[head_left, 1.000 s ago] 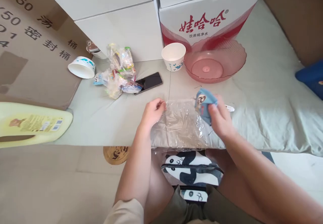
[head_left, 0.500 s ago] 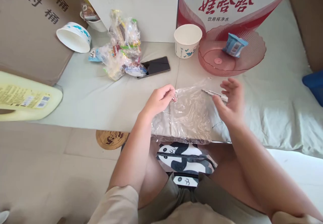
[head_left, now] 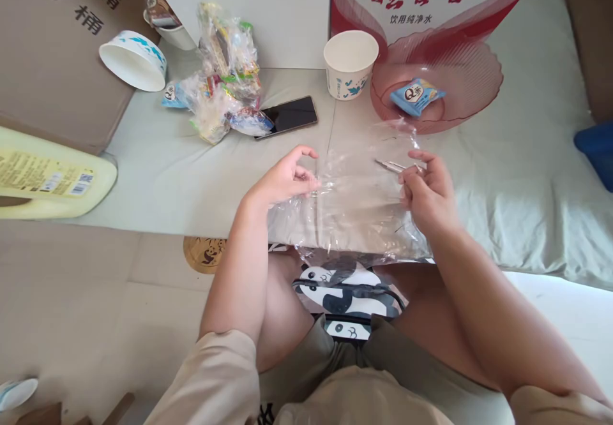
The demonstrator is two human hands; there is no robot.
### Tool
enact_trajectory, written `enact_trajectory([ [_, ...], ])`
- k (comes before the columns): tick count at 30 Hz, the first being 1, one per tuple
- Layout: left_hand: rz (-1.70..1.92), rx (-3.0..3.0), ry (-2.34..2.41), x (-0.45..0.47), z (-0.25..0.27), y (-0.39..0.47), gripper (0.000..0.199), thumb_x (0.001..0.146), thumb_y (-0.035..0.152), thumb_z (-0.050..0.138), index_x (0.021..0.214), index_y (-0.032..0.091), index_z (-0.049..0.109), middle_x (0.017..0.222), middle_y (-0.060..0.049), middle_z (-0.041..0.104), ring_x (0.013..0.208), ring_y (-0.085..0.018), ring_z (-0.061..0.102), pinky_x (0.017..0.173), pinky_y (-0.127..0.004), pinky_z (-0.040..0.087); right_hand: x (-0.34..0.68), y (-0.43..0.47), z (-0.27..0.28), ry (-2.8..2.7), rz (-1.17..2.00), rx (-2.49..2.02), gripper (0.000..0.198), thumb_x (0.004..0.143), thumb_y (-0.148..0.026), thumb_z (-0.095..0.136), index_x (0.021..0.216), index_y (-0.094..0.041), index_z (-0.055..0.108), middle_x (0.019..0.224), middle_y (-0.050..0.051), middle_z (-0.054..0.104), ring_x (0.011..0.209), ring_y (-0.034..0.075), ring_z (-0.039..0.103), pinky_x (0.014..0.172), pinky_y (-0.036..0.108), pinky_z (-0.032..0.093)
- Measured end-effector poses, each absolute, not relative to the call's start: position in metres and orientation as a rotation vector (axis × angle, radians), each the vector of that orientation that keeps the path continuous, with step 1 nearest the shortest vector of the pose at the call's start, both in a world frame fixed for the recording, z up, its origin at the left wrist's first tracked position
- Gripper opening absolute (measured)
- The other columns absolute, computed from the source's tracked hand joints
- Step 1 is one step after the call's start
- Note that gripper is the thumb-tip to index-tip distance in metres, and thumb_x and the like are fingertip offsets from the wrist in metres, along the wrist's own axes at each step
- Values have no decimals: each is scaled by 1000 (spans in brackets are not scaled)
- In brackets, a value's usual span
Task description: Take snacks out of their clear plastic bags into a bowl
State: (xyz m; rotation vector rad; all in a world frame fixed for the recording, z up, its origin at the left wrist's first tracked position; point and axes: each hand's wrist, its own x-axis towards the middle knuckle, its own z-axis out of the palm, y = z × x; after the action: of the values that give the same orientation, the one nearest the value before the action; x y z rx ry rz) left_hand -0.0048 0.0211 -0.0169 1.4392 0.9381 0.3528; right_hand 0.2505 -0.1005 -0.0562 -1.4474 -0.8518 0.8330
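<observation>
A clear plastic bag (head_left: 354,201) is spread between my two hands over the front of the cloth-covered surface. My left hand (head_left: 287,176) pinches its left side between thumb and fingers. On the other side my right hand (head_left: 428,189) grips the bag's right edge with closed fingertips. A slim silver pen-like tool (head_left: 389,165) lies behind the film, its right end partly hidden by my right hand. Beyond that stands a pink ribbed bowl (head_left: 479,96) with a blue snack packet (head_left: 416,96) inside. A white paper cup (head_left: 351,64) is left of the bowl.
Several wrapped snacks (head_left: 225,87) are heaped at the back left, against a phone (head_left: 290,117). A tilted paper bowl (head_left: 133,61) leans by a cardboard box (head_left: 62,48). A yellow jug (head_left: 57,176) lies at the far left. White boxes (head_left: 268,16) wall the back.
The blue packet has dropped and turned over within the pink bowl. My right hand has closed on the bag's edge, and the bag is stretched wider. My left hand has shifted slightly left.
</observation>
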Motion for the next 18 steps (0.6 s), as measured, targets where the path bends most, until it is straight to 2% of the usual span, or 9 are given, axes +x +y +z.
enact_trajectory([
  [2,342,1446,1046,-15,-19,26,39,71,32,77,104,24,57,62,6,63,44,-8,49,47,-23,36,256,-102,-53,-758,844,-1461,27,83,-29,65,107,-27,54,67,-9,55,36,6,33,35,22,24],
  [4,412,1422,1132,-23,-20,32,27,76,34,74,96,22,61,57,5,59,39,-7,42,41,-23,28,260,-105,-50,-719,879,-1465,27,81,-28,65,106,-27,55,64,-9,54,37,6,32,34,22,21],
  [6,579,1381,1189,-27,-22,35,25,84,42,68,100,23,63,60,2,61,43,-9,49,42,-23,32,261,-108,-50,-715,897,-1472,28,81,-28,65,107,-26,55,64,-9,55,38,6,32,35,21,21],
  [9,802,1319,1192,-23,-24,33,43,97,57,47,127,28,58,86,-5,74,73,-17,72,60,-27,53,259,-108,-54,-709,829,-1478,27,85,-33,63,109,-27,53,70,-7,61,37,6,36,35,23,25],
  [11,746,1296,1117,-16,-27,26,55,98,59,47,144,30,46,103,-8,76,91,-21,76,75,-33,59,258,-106,-59,-697,748,-1475,27,89,-39,61,112,-29,51,77,-5,66,39,8,42,37,24,31],
  [13,636,1289,1044,-11,-31,19,73,92,52,60,155,33,30,109,-10,76,94,-23,77,81,-38,61,257,-104,-61,-689,694,-1469,31,93,-43,59,119,-31,48,82,-4,69,42,10,50,41,26,39],
  [15,626,1320,1050,-9,-34,15,89,87,41,67,160,38,17,111,-8,76,88,-22,78,82,-39,62,256,-103,-61,-692,671,-1459,37,94,-44,60,126,-33,46,84,-4,71,46,11,55,45,27,45],
  [18,733,1439,1147,-14,-36,17,92,83,32,67,160,45,17,121,-7,73,82,-18,77,78,-36,63,256,-105,-57,-733,647,-1449,38,93,-44,63,127,-32,51,82,-3,71,48,11,58,49,27,49],
])
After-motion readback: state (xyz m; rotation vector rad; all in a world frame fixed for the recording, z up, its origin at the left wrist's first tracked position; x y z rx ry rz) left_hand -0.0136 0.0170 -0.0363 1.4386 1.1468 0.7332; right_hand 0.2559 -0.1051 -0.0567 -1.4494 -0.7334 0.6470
